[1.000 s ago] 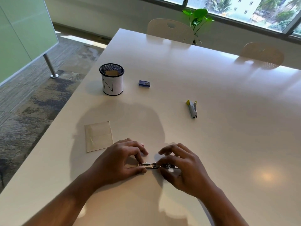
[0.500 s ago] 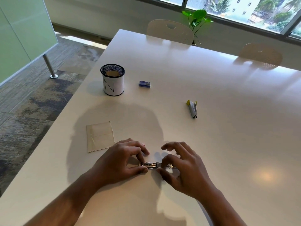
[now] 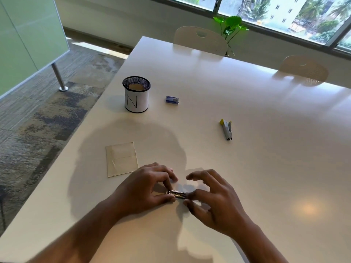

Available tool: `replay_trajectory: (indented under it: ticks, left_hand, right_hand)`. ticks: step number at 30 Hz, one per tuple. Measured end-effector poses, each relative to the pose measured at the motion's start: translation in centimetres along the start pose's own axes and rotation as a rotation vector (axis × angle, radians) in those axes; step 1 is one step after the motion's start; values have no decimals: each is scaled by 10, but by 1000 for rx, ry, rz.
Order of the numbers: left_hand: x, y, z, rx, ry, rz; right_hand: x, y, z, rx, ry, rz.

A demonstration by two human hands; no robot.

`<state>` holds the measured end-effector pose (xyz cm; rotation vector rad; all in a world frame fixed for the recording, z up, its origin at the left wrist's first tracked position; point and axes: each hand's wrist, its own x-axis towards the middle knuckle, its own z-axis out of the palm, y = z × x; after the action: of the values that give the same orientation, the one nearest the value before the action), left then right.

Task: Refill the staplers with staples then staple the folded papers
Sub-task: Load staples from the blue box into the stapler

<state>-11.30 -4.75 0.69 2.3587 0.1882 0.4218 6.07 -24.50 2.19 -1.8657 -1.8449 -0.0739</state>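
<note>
A small metal stapler [image 3: 178, 194] lies on the white table [image 3: 247, 168] near the front edge, mostly covered by my hands. My left hand [image 3: 146, 188] pinches its left end between thumb and fingers. My right hand [image 3: 212, 200] pinches its right end, the other fingers spread above. A second stapler [image 3: 227, 129], grey with a yellow end, lies apart at the middle right. A small blue staple box [image 3: 172, 100] sits further back. A folded beige paper [image 3: 122, 159] lies flat just left of my left hand.
A black mesh cup [image 3: 136, 94] wrapped in white paper marked N stands at the back left, with brownish paper inside. Two white chairs [image 3: 201, 39] stand at the far edge, a green plant [image 3: 230, 25] behind them. The table's left edge drops to carpet.
My right hand's fingers have lifted and spread while its thumb and forefinger stay on the stapler. The left hand holds still.
</note>
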Motion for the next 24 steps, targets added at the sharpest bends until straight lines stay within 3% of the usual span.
replay_trajectory:
  ticks: [18, 24]
  left_hand:
    - [-2, -6, 1, -59, -12, -3]
    - [-2, -7, 1, -57, -1, 6]
  right_hand:
    - [20, -4, -30, -97, -119, 80]
    - [66, -12, -51, -176, -516, -116]
